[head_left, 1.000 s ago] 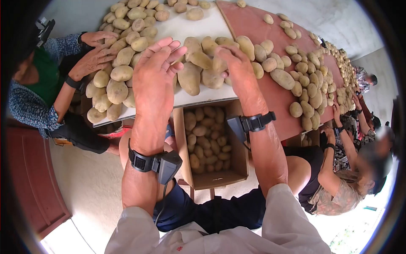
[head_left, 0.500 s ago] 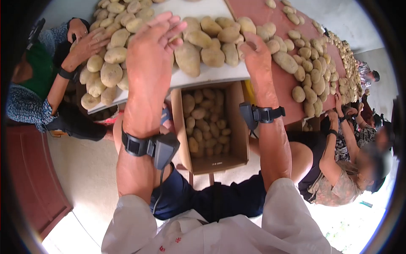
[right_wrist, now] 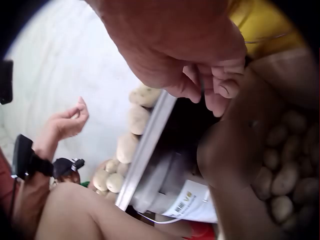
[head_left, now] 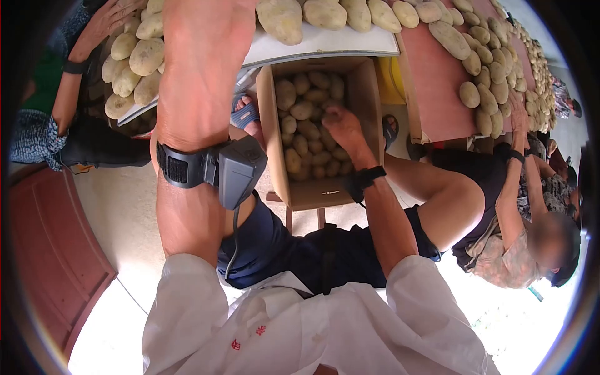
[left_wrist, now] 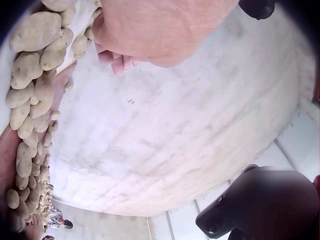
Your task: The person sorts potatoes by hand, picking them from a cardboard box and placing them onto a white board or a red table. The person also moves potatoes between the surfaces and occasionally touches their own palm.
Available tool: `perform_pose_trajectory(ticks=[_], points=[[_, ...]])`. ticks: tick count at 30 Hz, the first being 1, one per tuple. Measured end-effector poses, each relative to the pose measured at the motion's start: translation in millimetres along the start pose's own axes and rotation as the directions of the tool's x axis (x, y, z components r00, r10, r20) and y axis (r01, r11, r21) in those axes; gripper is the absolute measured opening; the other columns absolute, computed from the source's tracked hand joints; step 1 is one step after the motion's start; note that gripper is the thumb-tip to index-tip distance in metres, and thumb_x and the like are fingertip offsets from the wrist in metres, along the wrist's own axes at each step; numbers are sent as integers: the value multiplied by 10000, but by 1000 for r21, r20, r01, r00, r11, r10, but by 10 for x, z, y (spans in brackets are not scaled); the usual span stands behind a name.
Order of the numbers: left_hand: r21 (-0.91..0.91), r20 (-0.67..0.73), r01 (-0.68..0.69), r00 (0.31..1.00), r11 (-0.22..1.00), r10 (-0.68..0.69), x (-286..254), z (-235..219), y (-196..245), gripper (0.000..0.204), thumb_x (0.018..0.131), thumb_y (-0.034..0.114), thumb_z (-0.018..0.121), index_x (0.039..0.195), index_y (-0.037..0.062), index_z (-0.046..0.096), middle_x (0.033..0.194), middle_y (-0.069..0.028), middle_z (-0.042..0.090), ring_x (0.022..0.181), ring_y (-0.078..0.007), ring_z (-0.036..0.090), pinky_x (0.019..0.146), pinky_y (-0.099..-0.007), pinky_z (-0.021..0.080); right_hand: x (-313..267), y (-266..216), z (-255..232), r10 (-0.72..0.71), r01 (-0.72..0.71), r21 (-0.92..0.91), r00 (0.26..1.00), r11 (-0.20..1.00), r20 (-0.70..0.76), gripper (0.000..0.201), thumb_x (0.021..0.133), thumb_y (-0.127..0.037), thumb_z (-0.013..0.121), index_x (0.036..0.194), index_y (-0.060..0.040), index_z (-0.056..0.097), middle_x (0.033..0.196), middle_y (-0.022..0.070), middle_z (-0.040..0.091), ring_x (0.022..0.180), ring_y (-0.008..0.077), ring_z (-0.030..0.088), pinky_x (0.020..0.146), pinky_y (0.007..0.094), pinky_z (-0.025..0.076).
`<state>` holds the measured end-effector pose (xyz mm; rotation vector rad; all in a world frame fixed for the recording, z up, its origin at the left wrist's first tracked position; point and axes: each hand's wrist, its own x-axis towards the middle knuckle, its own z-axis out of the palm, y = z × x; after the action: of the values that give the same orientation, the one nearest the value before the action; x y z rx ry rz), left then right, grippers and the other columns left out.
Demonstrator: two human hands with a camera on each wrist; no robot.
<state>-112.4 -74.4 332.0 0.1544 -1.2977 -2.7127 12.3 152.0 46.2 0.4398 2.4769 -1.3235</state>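
Potatoes in the box, loose fingers above them

Your right hand (head_left: 347, 131) is over the box (head_left: 325, 198), below the bench's front edge; its fingers are loosely bent, with a gap before the thumb and nothing visibly held. Your left hand (right_wrist: 70, 122) is raised, fingers softly curved, likewise without a visible hold. The boxed potatoes (head_left: 301, 110) look tan and mostly rounded, heaped between the walls and dimmer in shade. Along the front edge of the bench (head_left: 350, 42), the bench-top potatoes (head_left: 280, 20) are paler yellow, smooth-skinned, some plump, one broad and tapering; a longer one lies on the red-brown part, towards the right.
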Motion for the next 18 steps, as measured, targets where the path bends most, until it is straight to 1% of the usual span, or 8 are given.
perform_pose_trajectory(ticks=[2, 4, 7, 9, 10, 13, 15, 18], points=[[32, -32, 13, 999, 999, -12, -73, 105, 62, 216, 993, 53, 527, 1163, -66, 585, 1073, -136, 646, 991, -236, 628, 821, -332, 480, 27, 167, 185, -1, 32, -374, 996, 927, 84, 467, 862, -260, 688, 1261, -22, 644, 1220, 247, 676, 1140, 358, 657, 980, 380, 507], [65, -65, 28, 998, 998, -24, -7, 28, 13, 226, 992, 57, 527, 1173, -66, 583, 1079, -135, 644, 997, -232, 625, 824, -327, 472, 154, 340, 395, -19, 45, -369, 997, 928, 74, 519, 850, -293, 695, 1283, -14, 627, 1259, 258, 650, 1199, 390, 608, 1016, 401, 485], [-341, 199, 163, 975, 926, -99, 90, -214, -108, 244, 988, 70, 541, 1187, -65, 581, 1091, -135, 640, 1021, -222, 616, 833, -316, 460, 457, 592, 800, -15, 17, -335, 1000, 942, 10, 594, 832, -269, 662, 1360, -14, 565, 1318, 253, 621, 1254, 404, 572, 1051, 422, 471], [-83, 193, 46, 981, 995, -30, -139, -2, 54, 259, 984, 76, 550, 1195, -72, 576, 1100, -134, 641, 1016, -219, 618, 825, -308, 457, 615, 584, 892, 4, -16, -299, 999, 954, -39, 628, 826, -211, 622, 1416, -21, 519, 1336, 237, 618, 1249, 385, 585, 1051, 422, 479], [33, -60, 83, 995, 996, -81, -80, 155, 41, 256, 985, 86, 553, 1186, -68, 583, 1084, -131, 650, 1003, -225, 624, 827, -316, 467, 673, 553, 897, 41, -46, -213, 999, 976, -26, 598, 827, -249, 652, 1370, -16, 558, 1325, 240, 623, 1256, 402, 572, 1055, 424, 470], [-74, 135, 70, 989, 995, -60, -137, 29, 33, 242, 986, 86, 552, 1175, -58, 595, 1060, -127, 661, 984, -229, 632, 829, -327, 481, 774, 456, 893, 127, -126, -224, 992, 967, -7, 569, 823, -290, 681, 1319, -21, 604, 1311, 241, 631, 1256, 420, 563, 1055, 433, 465], [-42, 24, 47, 999, 998, -46, -46, 21, -37, 216, 987, 77, 552, 1157, -47, 604, 1041, -118, 666, 973, -224, 638, 830, -327, 492, 805, 339, 831, 178, -174, -323, 984, 930, -19, 564, 820, -292, 678, 1315, -31, 610, 1308, 238, 634, 1250, 421, 568, 1049, 439, 469], [75, 202, 52, 977, 996, -67, -2, -106, -20, 377, 997, 109, 567, 1329, -60, 509, 1237, -140, 620, 1180, -239, 604, 952, -329, 455, 821, 398, 952, 280, -194, -473, 953, 860, 117, 632, 815, -278, 675, 1367, -2, 539, 1334, 237, 620, 1260, 406, 575, 1063, 454, 470]])
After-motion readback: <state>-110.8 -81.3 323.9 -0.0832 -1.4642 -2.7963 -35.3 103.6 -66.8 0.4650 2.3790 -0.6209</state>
